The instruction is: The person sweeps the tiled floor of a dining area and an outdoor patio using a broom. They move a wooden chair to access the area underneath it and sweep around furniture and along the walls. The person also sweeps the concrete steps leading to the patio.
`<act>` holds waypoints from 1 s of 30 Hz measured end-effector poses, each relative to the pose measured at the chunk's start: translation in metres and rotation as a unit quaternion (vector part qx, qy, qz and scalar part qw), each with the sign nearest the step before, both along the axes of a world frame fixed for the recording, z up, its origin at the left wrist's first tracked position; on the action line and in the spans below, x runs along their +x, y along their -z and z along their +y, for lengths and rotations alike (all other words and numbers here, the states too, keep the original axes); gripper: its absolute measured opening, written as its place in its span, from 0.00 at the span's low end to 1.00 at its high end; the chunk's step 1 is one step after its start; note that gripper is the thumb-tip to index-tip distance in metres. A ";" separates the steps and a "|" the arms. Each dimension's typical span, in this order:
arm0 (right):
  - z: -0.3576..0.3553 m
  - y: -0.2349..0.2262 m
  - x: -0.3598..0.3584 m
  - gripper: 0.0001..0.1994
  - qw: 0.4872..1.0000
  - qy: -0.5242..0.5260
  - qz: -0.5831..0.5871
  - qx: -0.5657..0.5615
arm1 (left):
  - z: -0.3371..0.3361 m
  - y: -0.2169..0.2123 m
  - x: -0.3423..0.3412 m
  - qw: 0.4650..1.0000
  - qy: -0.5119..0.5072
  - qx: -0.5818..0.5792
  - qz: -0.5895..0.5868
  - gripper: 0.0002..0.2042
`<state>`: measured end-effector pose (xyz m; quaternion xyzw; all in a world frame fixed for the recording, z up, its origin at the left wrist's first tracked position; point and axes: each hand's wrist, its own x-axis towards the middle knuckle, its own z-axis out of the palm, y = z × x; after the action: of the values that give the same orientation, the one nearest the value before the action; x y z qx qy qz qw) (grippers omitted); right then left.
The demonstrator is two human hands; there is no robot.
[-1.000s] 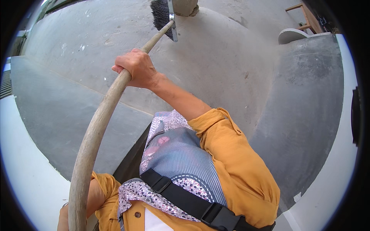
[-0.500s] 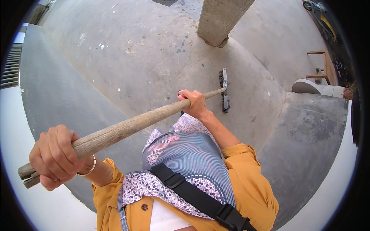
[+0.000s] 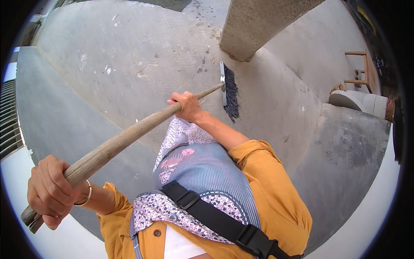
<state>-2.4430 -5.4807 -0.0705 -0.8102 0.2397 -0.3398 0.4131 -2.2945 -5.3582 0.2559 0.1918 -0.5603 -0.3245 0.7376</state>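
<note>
A mop with a long wooden handle (image 3: pixel 125 137) slants across the view from the lower left up to the middle. My left hand (image 3: pixel 51 190), a bracelet on its wrist, is wrapped round the split top end of the handle. Farther down the shaft, my right hand (image 3: pixel 186 106) grips it with closed fingers. At the far end, a metal clamp holds the dark grey strands of the mop head (image 3: pixel 231 93), which trail to the right over the grey concrete floor (image 3: pixel 164 64).
A concrete pillar (image 3: pixel 258 26) rises just beyond the mop head. On the right are a wooden frame (image 3: pixel 367 73), a rounded pale block (image 3: pixel 351 100) and a darker slab (image 3: pixel 345 151). A barred opening (image 3: pixel 9 116) is at the far left.
The mop head has swung left and a little farther out, and its strands now spread to the right. My right hand has moved left with the handle; my left hand has dropped slightly.
</note>
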 end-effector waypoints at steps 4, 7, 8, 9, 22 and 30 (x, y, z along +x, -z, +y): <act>-0.052 0.004 0.093 0.09 1.000 -0.008 -0.017 -0.016 | -0.036 -0.004 0.066 0.999 0.035 -0.017 -0.029 0.13; -0.113 0.009 0.179 0.09 0.998 -0.005 -0.034 -0.052 | -0.082 0.002 0.124 0.995 0.034 -0.064 -0.071 0.17; -0.137 0.009 0.213 0.09 0.997 -0.004 -0.040 -0.059 | -0.102 0.003 0.145 0.992 0.047 -0.067 -0.094 0.16; -0.163 0.008 0.245 0.09 0.997 -0.004 -0.052 -0.061 | -0.123 0.004 0.163 0.989 0.051 -0.069 -0.120 0.16; -0.351 -0.085 0.520 0.08 0.962 0.038 -0.222 -0.154 | -0.216 -0.024 0.350 0.963 -0.114 -0.076 -0.230 0.12; -0.357 -0.114 0.565 0.09 0.955 0.046 -0.210 -0.206 | -0.209 -0.042 0.415 0.929 -0.355 -0.072 -0.076 0.14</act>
<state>-1.8778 -5.8377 0.0433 -0.7760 0.1090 -0.5632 0.2621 -1.8797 -5.5673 0.2983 0.3483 -0.5315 0.0158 0.7720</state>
